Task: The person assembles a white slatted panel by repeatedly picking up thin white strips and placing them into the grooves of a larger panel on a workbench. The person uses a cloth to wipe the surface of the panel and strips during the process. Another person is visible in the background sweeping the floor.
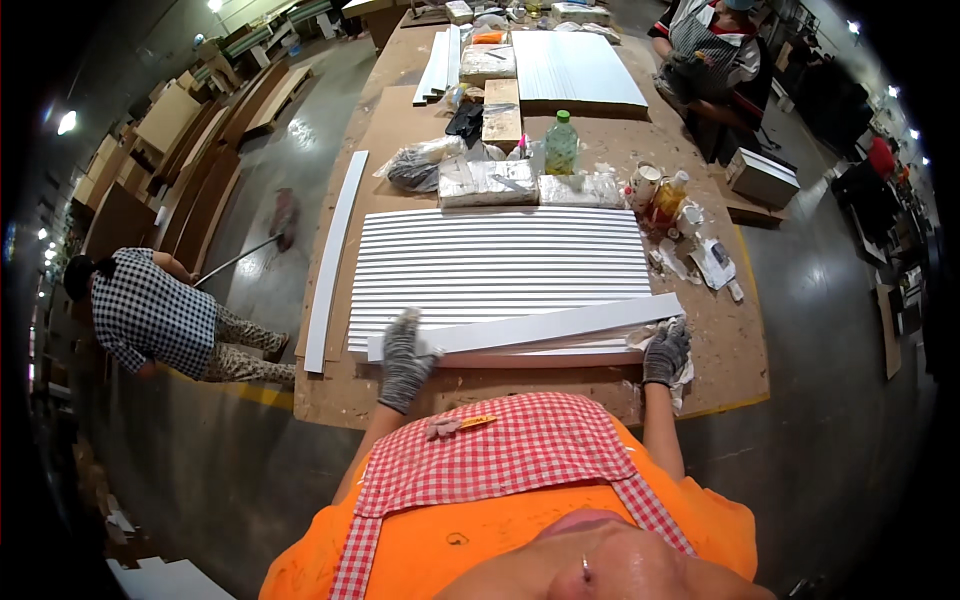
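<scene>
A long flat white strip [530, 323] lies slightly askew over the near rows of a set of white strips [500, 262], laid side by side on the table. My left hand [404, 364], in a grey knit glove, is closed around its left end, with a bit of white showing beside the fingers. My right hand [667, 350], gloved alike, is closed at its right end; a crumpled white cloth [683, 388] shows around and under it. The undersides of both grips are hidden.
Beyond the strips stand wrapped blocks [487, 183], a green bottle [561, 145] and an amber bottle [668, 198]. A single white strip [336, 262] lies at left. One person [160, 310] holds a long-handled mop [240, 260]; another person [712, 70] is at far right.
</scene>
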### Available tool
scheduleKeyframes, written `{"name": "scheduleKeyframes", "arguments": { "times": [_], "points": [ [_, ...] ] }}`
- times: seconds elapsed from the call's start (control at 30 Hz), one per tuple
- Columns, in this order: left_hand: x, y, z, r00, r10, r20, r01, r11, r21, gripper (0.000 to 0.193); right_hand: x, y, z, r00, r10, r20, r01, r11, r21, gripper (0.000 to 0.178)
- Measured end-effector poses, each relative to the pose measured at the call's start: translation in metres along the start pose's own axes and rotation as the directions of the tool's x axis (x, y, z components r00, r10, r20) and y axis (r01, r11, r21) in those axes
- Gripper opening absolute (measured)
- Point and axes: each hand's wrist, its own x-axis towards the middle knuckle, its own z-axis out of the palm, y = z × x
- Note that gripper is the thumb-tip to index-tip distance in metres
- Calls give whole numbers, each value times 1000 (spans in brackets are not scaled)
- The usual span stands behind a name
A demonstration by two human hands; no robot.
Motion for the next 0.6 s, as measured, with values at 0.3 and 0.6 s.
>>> {"name": "scheduleKeyframes", "arguments": {
  "times": [0.3,0.6],
  "points": [
    [39,71,-1,827,-41,560,-37,991,127,84,-4,-1,-3,1000,-13,-26,13,1000,9,53],
    [47,75,-3,792,-49,609,-26,993,114,70,-2,7,8,995,-48,-85,48,999,-5,53]
  ]
}}
